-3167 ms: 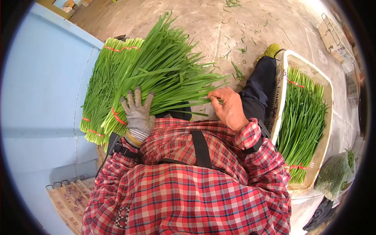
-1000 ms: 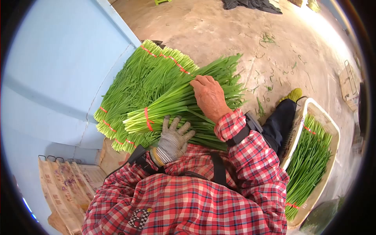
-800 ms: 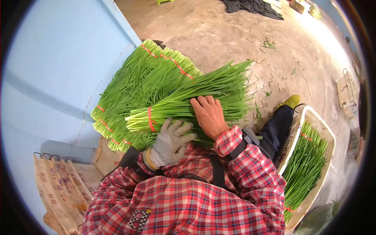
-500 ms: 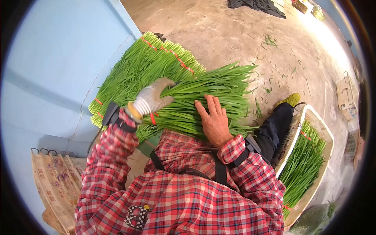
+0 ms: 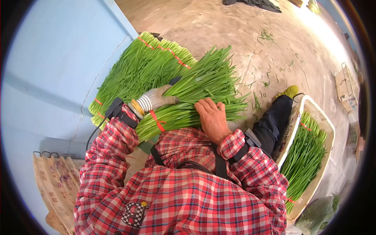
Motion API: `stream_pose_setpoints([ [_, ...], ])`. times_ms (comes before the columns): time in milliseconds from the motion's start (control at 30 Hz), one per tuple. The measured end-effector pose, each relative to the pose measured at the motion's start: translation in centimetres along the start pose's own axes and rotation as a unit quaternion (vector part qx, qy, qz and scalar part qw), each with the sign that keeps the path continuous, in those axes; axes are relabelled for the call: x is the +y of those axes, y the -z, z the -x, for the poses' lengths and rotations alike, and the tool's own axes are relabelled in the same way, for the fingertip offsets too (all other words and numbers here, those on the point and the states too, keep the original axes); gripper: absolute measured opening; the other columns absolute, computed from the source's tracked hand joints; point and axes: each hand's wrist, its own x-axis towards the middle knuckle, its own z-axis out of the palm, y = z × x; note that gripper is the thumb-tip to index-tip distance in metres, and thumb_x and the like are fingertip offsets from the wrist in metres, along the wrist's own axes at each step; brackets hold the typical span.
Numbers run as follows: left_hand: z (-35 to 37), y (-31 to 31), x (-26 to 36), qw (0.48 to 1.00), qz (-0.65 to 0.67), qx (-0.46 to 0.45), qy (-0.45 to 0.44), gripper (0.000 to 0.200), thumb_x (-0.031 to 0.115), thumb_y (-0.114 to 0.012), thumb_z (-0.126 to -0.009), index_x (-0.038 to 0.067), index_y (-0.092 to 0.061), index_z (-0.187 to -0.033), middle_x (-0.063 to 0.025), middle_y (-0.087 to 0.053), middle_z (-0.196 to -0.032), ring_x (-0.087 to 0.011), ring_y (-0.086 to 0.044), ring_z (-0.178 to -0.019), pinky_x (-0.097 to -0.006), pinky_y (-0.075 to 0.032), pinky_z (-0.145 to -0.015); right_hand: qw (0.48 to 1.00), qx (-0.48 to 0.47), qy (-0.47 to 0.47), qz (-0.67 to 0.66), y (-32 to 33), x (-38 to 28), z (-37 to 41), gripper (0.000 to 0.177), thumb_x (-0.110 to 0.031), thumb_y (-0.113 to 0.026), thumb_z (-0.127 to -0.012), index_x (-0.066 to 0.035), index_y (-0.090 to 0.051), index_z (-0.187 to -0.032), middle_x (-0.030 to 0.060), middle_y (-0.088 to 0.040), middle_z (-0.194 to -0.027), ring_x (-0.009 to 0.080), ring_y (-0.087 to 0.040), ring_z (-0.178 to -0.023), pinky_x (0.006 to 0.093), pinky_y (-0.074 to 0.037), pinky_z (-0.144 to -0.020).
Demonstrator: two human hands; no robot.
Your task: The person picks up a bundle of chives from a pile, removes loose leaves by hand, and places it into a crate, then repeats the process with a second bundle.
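Observation:
A bunch of garlic chives [image 5: 207, 84] lies across my lap, its leaf ends fanned towards the upper right and a red tie round its stem end. My left hand [image 5: 156, 98], in a grey-white glove, is closed over the bunch just above the tie; part of its grip is hidden by leaves. Bare, my right hand [image 5: 213, 119] presses on the near side of the leaves with its fingers bent into them. Beyond the left hand is a pile of tied chives [image 5: 141, 72], stem ends pointing away.
To the right stands a cream plastic crate [image 5: 330, 133] holding tied chives [image 5: 303, 156]. A blue wall [image 5: 58, 70] rises on the left, with a worn slatted panel [image 5: 58, 184] below it. Leaf scraps [image 5: 266, 35] litter the concrete floor. A clear bag [image 5: 319, 215] sits at lower right.
The bunch has turned, its leaf ends swinging up and its tied end coming down into fuller view. My right hand's fingers have gone from lying flat to bending into the leaves.

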Motion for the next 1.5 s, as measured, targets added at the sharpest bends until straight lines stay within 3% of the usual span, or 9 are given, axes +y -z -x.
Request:
stream_pose_setpoints([
  [167, 0.7, -0.7, 0.8, 1.000, 0.015, 0.022, 0.006, 0.070, 0.050, -0.061, -0.086, -0.001, -0.048, -0.131, -0.0188, -0.060, -0.119, -0.0272, -0.057, -0.109, -0.0344, -0.043, -0.096, 0.991, 0.041, -0.050, -0.117, -0.3, 1.1, -1.2, 0.029, -0.009, -0.058, -0.084, -0.010, -0.055, -0.112, 0.0098, -0.063, -0.086, 0.0285, -0.059, -0.088, 0.0410, -0.042, -0.079],
  [333, 0.7, -0.9, 1.7, 0.999, 0.007, 0.032, 0.021, 0.061, 0.047, -0.060, -0.087, 0.000, -0.052, -0.126, -0.0181, -0.062, -0.114, -0.0278, -0.059, -0.103, -0.0353, -0.045, -0.092, 0.962, 0.070, -0.157, -0.213, -0.3, 1.5, -2.7, 0.027, -0.016, -0.060, -0.087, -0.014, -0.054, -0.113, 0.0140, -0.062, -0.071, 0.0372, -0.060, -0.065, 0.0473, -0.045, -0.058],
  [600, 1.9, -1.9, 3.5, 0.988, -0.083, 0.125, 0.036, 0.062, 0.052, -0.060, -0.083, 0.005, -0.054, -0.123, -0.0261, -0.063, -0.106, -0.0400, -0.061, -0.102, -0.0416, -0.048, -0.087, 0.974, 0.052, -0.159, -0.155, -1.0, 2.0, -1.4, 0.034, -0.017, -0.063, -0.083, -0.013, -0.051, -0.115, 0.0132, -0.065, -0.082, 0.0360, -0.062, -0.070, 0.0459, -0.048, -0.060],
  [767, 3.0, -3.0, 4.2, 0.984, -0.084, 0.157, 0.032, 0.062, 0.050, -0.061, -0.084, 0.005, -0.052, -0.126, -0.0245, -0.063, -0.110, -0.0388, -0.060, -0.104, -0.0411, -0.048, -0.089, 0.967, 0.067, -0.166, -0.184, -0.4, 1.6, -1.5, 0.040, -0.012, -0.066, -0.079, -0.011, -0.050, -0.116, 0.0122, -0.062, -0.093, 0.0346, -0.062, -0.077, 0.0440, -0.048, -0.063],
  [833, 3.2, -3.2, 4.3, 0.982, -0.087, 0.165, 0.027, 0.061, 0.048, -0.061, -0.085, 0.004, -0.052, -0.127, -0.0236, -0.063, -0.112, -0.0381, -0.061, -0.105, -0.0402, -0.047, -0.090, 0.970, 0.101, -0.130, -0.179, -0.8, 1.7, -1.4, 0.041, -0.006, -0.068, -0.078, -0.011, -0.051, -0.114, 0.0074, -0.054, -0.081, 0.0275, -0.059, -0.071, 0.0372, -0.047, -0.062],
  [1067, 3.0, -3.6, 2.9, 0.985, -0.062, 0.157, 0.029, 0.069, 0.051, -0.064, -0.082, 0.005, -0.047, -0.132, -0.0219, -0.062, -0.115, -0.0359, -0.060, -0.107, -0.0387, -0.047, -0.092, 0.969, 0.124, -0.117, -0.180, -0.3, 1.6, -0.7, 0.039, -0.005, -0.068, -0.077, -0.011, -0.050, -0.111, 0.0077, -0.054, -0.086, 0.0273, -0.058, -0.073, 0.0368, -0.047, -0.063],
  [1333, 3.3, -3.7, 3.3, 0.989, -0.009, 0.140, 0.039, 0.077, 0.053, -0.067, -0.079, 0.005, -0.044, -0.135, -0.0218, -0.062, -0.116, -0.0339, -0.060, -0.110, -0.0382, -0.046, -0.095, 0.978, 0.129, -0.110, -0.120, 0.0, 3.2, -0.5, 0.017, -0.006, -0.064, -0.079, -0.010, -0.060, -0.095, 0.0087, -0.054, -0.088, 0.0291, -0.058, -0.086, 0.0393, -0.049, -0.069],
  [1433, 3.2, -3.8, 3.2, 0.989, 0.001, 0.144, 0.031, 0.080, 0.053, -0.069, -0.077, 0.005, -0.043, -0.136, -0.0221, -0.061, -0.118, -0.0334, -0.059, -0.111, -0.0381, -0.046, -0.096, 0.973, 0.171, -0.046, -0.148, -0.1, 3.0, -0.6, 0.020, -0.006, -0.064, -0.079, -0.011, -0.061, -0.099, 0.0088, -0.055, -0.088, 0.0290, -0.058, -0.087, 0.0389, -0.050, -0.069],
  [1500, 3.1, -3.9, 3.2, 0.989, -0.015, 0.140, 0.051, 0.085, 0.054, -0.070, -0.075, 0.005, -0.041, -0.138, -0.0222, -0.060, -0.120, -0.0331, -0.059, -0.112, -0.0379, -0.045, -0.097, 0.968, 0.154, -0.074, -0.184, 0.1, 2.3, -0.8, 0.022, -0.005, -0.064, -0.079, -0.011, -0.061, -0.100, 0.0094, -0.055, -0.089, 0.0295, -0.058, -0.087, 0.0386, -0.050, -0.070],
])
